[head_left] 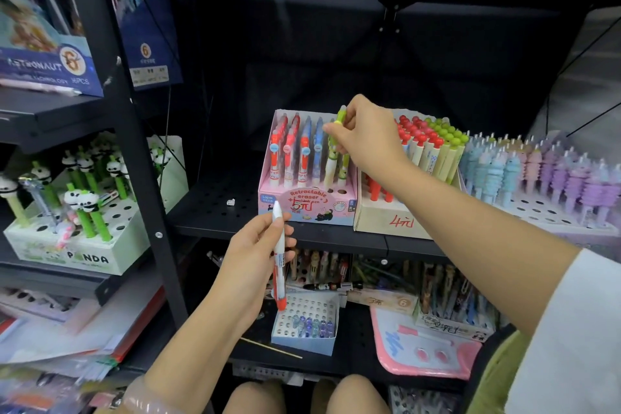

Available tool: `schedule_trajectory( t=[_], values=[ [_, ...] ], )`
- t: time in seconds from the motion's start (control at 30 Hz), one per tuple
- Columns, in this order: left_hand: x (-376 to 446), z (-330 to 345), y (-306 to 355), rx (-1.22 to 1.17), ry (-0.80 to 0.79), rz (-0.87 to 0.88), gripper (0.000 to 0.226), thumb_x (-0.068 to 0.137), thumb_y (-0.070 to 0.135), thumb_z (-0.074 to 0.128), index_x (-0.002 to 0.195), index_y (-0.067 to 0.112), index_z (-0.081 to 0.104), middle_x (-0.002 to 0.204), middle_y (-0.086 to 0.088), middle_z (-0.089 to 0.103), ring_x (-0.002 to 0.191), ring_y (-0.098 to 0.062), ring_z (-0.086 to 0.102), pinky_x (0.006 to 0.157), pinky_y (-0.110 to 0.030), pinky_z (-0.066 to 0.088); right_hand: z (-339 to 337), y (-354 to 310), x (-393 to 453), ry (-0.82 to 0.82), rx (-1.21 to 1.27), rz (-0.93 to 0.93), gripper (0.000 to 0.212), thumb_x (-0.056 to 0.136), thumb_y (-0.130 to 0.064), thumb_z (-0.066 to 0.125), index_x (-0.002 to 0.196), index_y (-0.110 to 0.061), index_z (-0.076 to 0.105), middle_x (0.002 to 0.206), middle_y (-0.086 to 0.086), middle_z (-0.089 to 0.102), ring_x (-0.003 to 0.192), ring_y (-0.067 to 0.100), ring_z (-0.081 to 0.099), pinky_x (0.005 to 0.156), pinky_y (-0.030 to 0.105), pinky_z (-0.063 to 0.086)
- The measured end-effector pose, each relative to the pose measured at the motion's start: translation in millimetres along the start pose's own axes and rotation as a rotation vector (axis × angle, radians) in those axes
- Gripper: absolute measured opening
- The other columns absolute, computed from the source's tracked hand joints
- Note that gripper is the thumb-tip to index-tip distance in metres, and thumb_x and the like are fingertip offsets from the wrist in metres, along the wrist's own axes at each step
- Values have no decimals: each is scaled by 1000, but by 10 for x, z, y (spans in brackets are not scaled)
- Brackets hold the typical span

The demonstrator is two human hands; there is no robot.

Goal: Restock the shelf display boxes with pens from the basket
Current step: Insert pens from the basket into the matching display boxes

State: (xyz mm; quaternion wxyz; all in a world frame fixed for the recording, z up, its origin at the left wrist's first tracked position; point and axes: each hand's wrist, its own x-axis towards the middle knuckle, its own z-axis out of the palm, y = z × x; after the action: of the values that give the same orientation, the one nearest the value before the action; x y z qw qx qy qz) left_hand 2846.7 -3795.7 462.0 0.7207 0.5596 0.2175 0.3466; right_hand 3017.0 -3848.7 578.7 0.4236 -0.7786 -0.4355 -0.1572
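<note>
Right hand at 12 o'clock pinching green pen to seat it in pink display box, left hand at 6 o'clock gripping 1 red-and-white pen ready as next.

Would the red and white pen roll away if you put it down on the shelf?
Probably a little. The red and white pen in the left hand looks round and smooth, so it may roll. It looks stiff and light, since a few fingers hold it. The shelf looks flat, so it should soon stop.
</note>
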Motion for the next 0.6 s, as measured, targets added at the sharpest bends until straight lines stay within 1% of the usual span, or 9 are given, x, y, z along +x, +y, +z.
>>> schedule_trajectory(
  t=[0.07,0.13,0.17,0.23,0.3,0.4,0.5,0.53,0.6],
  values=[
    [-8,-15,-3,20,6,3,19,95,19,50,98,23,67,90,3,66,84,-6,65,69,-20,54,-3,14,17,11,-7,-4,26,87,-29,65,79,-15,43,74,8,65,70,20,65,63,24,49],
    [-20,-25,3,60,-1,13,18,94,21,51,98,28,67,98,3,68,96,-8,63,79,-25,52,34,57,-4,-41,-42,15,27,87,-28,64,80,-15,43,76,10,66,72,21,66,62,24,48],
    [-24,-29,9,82,-4,19,19,94,23,51,99,31,67,98,5,69,97,-7,63,84,-26,50,66,88,-31,-83,-63,32,26,88,-28,64,82,-13,43,79,12,67,73,22,66,62,25,48],
    [-35,-33,24,123,-11,36,19,94,26,51,100,34,67,96,12,71,91,2,63,82,-23,46,127,139,-83,-143,-89,58,25,89,-28,62,85,-11,44,82,14,67,75,24,66,60,26,48],
    [-41,-33,45,155,-6,51,20,94,27,51,104,33,68,95,14,71,84,5,63,77,-20,43,159,165,-92,-154,-90,73,24,89,-27,61,83,-12,43,84,15,67,74,25,67,61,29,52],
    [-31,-38,75,161,17,64,22,94,25,51,107,29,68,96,11,72,86,2,64,77,-20,43,204,170,-95,-270,-162,103,29,91,-28,58,72,-14,41,88,17,66,79,28,67,74,40,55],
    [-40,-29,87,120,15,73,19,93,22,52,99,28,70,98,5,72,94,-9,65,83,-26,48,264,228,-176,-360,-239,128,28,92,-31,56,81,-7,50,87,17,67,82,29,66,81,42,54],
    [-39,-35,88,97,24,72,18,93,22,54,98,26,70,98,4,71,95,-12,65,84,-27,49,254,243,-202,-352,-258,136,30,92,-33,57,82,-6,52,84,16,68,80,27,66,79,39,54],
    [-30,-65,88,34,48,74,15,91,20,56,97,22,69,97,2,71,94,-14,67,78,-25,53,193,238,-258,-262,-256,130,29,89,-34,60,81,-7,52,77,10,65,72,22,63,65,29,50]
  ],
)
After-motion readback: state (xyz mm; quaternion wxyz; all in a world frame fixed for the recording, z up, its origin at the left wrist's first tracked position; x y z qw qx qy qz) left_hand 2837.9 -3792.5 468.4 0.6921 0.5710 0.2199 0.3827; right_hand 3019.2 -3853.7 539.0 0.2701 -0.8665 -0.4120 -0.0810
